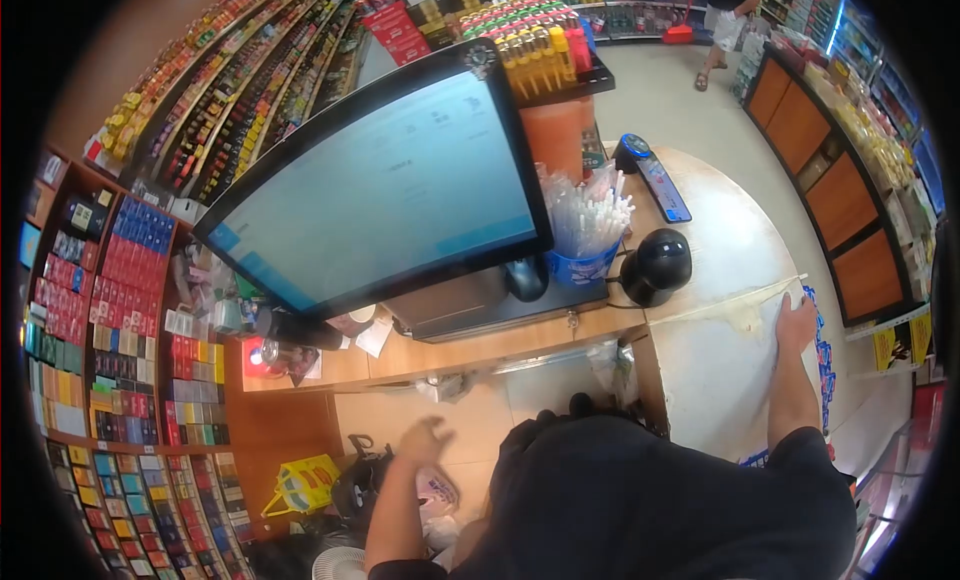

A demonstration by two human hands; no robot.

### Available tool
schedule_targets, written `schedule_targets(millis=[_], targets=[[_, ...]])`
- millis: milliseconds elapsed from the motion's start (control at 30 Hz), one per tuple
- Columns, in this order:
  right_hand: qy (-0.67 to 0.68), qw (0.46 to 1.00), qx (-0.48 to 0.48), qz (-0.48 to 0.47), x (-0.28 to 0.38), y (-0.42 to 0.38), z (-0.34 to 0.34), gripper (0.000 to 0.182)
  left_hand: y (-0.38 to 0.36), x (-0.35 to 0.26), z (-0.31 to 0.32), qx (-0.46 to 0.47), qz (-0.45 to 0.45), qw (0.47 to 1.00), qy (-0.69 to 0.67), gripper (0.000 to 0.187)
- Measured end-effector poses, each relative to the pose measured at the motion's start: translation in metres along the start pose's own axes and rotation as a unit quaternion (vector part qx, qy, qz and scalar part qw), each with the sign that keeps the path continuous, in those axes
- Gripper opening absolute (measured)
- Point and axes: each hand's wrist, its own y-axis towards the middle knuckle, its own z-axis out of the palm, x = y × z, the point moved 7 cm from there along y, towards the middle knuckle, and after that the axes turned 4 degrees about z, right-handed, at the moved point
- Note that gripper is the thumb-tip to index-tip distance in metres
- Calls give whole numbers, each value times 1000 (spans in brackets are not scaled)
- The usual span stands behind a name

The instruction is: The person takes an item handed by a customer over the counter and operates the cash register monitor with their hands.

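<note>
My right hand (797, 325) is at the right edge of the worn white counter top (715, 370). It presses on a thin white wipe (773, 312), paper or cloth, which lies partly under the fingers. My left hand (427, 442) hangs in the air below the wooden desk edge, fingers loosely bent and apart, holding nothing. Under that hand are a black bag (365, 480) and a pale pink and white package (437, 492). A black dome-shaped scanner (660, 267) stands on the counter, beyond the seam from my right hand.
A large monitor (385, 190) stands on the desk. Beside it are a blue tub (585, 267) of wrapped straws and a payment device (663, 188). Shelves of small boxes (130, 320) line the left. A yellow bag (305, 483) lies low. A person (725, 25) stands in the far aisle.
</note>
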Motion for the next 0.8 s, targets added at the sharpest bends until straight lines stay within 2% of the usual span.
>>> schedule_targets(millis=[67, 133, 200, 300, 400, 433, 533, 567, 600, 633, 667, 700, 733, 800], targets=[[-4, 1000, -4, -5, -6, -1, 2, 61, 35, 43, -38, -105, 45, 979, -170, 58], [-15, 1000, -6, -17, -5, -1, 6, 59, 45, 46, -82, -191, 44, 880, -432, 61], [-16, 999, -47, -21, -15, -14, 8, 57, 54, 49, -123, -265, 95, 850, -446, 69], [22, 996, -82, -28, -8, -45, 3, 52, 69, 44, -164, -382, 165, 874, -252, 75], [78, 990, -98, -58, 1, -86, -1, 49, 85, 39, -182, -389, 182, 851, -301, 80], [94, 988, -101, -70, 6, -99, -5, 48, 89, 39, -187, -387, 142, 861, -296, 79], [142, 984, -83, -74, 13, -145, -20, 47, 108, 52, -195, -411, 202, 849, -262, 72], [142, 981, -92, -90, 13, -156, -21, 46, 121, 68, -191, -438, 231, 820, -286, 63], [140, 982, -97, -86, 13, -164, -22, 46, 111, 55, -196, -394, 203, 831, -337, 54], [135, 983, -102, -76, 11, -173, -23, 46, 105, 52, -202, -432, 216, 838, -253, 41], [137, 988, -67, -39, 10, -180, -23, 46, 100, 51, -206, -432, 213, 838, -256, 30], [123, 988, -82, -50, 6, -188, -19, 47, 81, 33, -215, -452, 201, 842, -217, 26], [102, 982, -145, -67, 13, -201, -28, 40, 69, 23, -220, -462, 181, 839, -222, 27], [87, 979, -172, -60, 18, -220, -33, 39, 93, 53, -209, -406, 222, 834, -302, 28]])
